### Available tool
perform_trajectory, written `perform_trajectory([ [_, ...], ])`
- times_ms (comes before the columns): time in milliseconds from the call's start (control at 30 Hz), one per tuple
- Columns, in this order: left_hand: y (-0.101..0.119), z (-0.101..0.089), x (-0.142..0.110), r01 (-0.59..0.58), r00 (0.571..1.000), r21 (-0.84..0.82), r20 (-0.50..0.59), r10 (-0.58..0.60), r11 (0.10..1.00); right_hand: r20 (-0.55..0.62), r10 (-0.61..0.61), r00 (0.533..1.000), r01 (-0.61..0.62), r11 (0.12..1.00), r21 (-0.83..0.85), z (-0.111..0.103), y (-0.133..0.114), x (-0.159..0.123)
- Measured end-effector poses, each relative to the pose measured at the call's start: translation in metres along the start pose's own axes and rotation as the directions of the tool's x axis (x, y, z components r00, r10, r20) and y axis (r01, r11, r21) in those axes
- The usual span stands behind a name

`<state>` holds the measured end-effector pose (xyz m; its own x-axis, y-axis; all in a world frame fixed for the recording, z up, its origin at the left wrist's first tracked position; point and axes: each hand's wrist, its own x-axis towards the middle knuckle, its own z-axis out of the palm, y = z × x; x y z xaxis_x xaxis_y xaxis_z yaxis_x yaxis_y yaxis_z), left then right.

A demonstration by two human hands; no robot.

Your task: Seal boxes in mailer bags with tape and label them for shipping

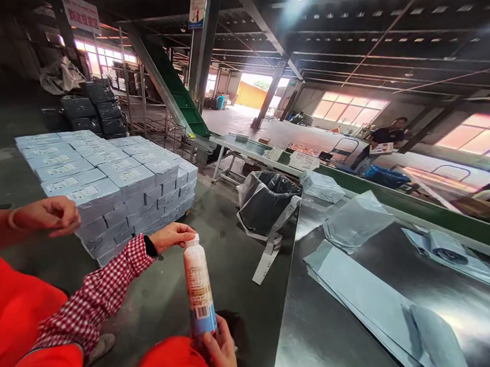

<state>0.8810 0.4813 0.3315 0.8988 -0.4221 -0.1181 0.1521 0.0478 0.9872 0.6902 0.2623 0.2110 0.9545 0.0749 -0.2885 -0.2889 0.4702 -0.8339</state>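
A tall plastic drink bottle (199, 283) stands upright between my hands, its printed label and barcode facing me. My left hand (172, 237), in a red-and-white checked sleeve with a black band at the wrist, has its fingers closed at the white cap (193, 240). Lower down, my right hand (221, 349) grips the bottle near its base, thumb on the near side. Another person's closed hand (61, 214), on a bare forearm with a bracelet, is at the left; whether it holds anything is unclear. Orange clothing fills the lower left.
A metal table (298, 315) at the right bears flat plastic bags (359, 293) and a rolled one (447, 247). A black-lined sack (267, 201) stands beside it. Wrapped boxes (130, 178) are stacked at left. A conveyor (188, 106) rises behind; a person (389, 132) is farther right.
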Motion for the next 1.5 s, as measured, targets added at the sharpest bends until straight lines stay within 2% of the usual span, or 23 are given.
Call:
perform_trajectory([
  [100,-0.002,0.0,-0.003,-0.004,1.0,-0.003,-0.003,0.004,1.0,-0.054,-0.138,0.989,0.13,0.984,-0.124,-0.004,0.001,0.002],
  [233,-0.004,0.004,-0.01,-0.046,0.998,-0.083,0.028,0.049,0.995,-0.159,-0.364,0.918,0.309,0.906,-0.29,-0.005,0.004,0.002],
  [433,0.002,0.016,-0.018,-0.083,0.996,-0.212,0.024,0.09,0.974,-0.227,-0.458,0.859,0.34,0.844,-0.415,-0.011,0.006,0.002],
  [567,0.008,0.024,-0.019,-0.125,0.992,-0.282,-0.025,0.123,0.951,-0.226,-0.599,0.768,0.424,0.74,-0.522,-0.012,0.007,0.004],
  [633,0.01,0.027,-0.019,-0.143,0.99,-0.295,-0.023,0.142,0.945,-0.23,-0.632,0.741,0.452,0.721,-0.526,-0.01,0.008,0.005],
  [800,0.014,0.03,-0.02,-0.148,0.989,-0.269,-0.023,0.148,0.952,-0.262,-0.596,0.759,0.402,0.746,-0.532,-0.013,0.009,0.007],
  [933,0.013,0.031,-0.018,-0.134,0.991,-0.277,-0.044,0.127,0.951,-0.227,-0.569,0.791,0.405,0.764,-0.503,-0.018,0.009,0.007],
  [1200,0.01,0.029,-0.016,-0.142,0.99,-0.281,-0.038,0.137,0.949,-0.246,-0.546,0.801,0.385,0.783,-0.488,-0.013,0.006,0.006],
  [1500,0.004,0.029,-0.012,-0.139,0.99,-0.287,-0.066,0.126,0.948,-0.25,-0.542,0.802,0.379,0.786,-0.488,-0.018,0.011,0.009],
])
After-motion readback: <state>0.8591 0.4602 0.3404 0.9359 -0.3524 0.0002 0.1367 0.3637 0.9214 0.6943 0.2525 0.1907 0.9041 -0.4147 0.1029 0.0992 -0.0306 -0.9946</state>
